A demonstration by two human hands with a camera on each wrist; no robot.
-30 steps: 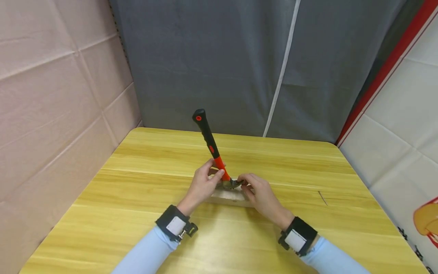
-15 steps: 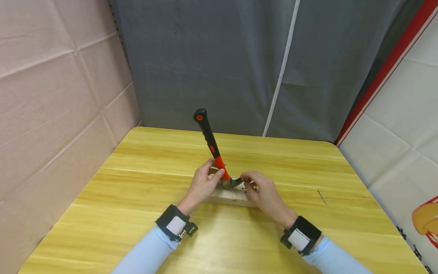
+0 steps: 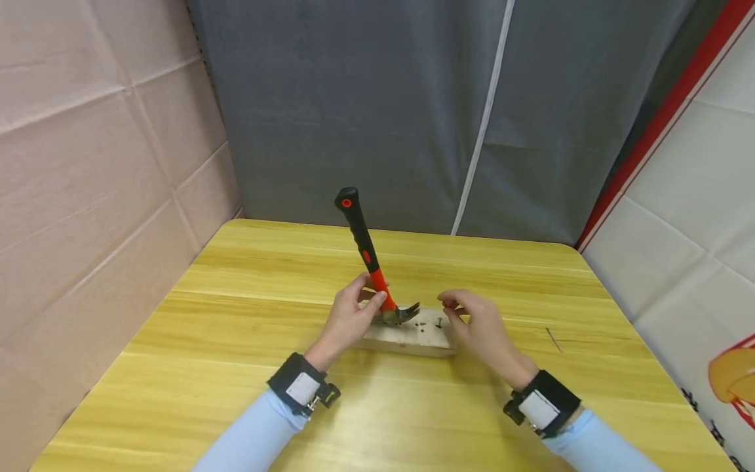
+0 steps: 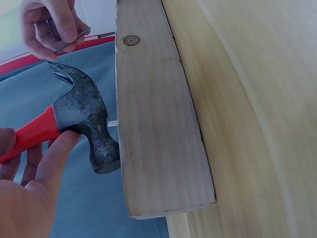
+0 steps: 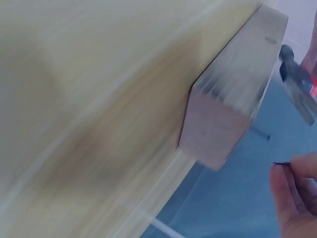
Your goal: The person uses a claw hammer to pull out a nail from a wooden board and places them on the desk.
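Observation:
A claw hammer (image 3: 366,252) with a red and black handle stands head-down on a pale wooden block (image 3: 407,339) at the table's middle. My left hand (image 3: 373,296) grips the red handle just above the steel head (image 4: 81,113), which rests on the block (image 4: 153,124). My right hand (image 3: 453,306) hovers just right of the claw, above the block's right end. Its thumb and fingers pinch a thin nail (image 4: 72,40), whose tip (image 5: 281,162) also shows in the right wrist view. A nail (image 3: 439,322) stands upright in the block, with small dark marks beside it.
The block lies on a yellow wooden table (image 3: 236,367). One loose nail (image 3: 554,339) lies on the tabletop to the right. A grey curtain (image 3: 383,111) hangs behind the table. Pink panels (image 3: 88,164) close the left side, and a white and red wall (image 3: 678,183) the right.
My right hand has drawn away from the hammer claw, up and to the right, pinching a nail. The block's right end now shows. The left hand and hammer have stayed put.

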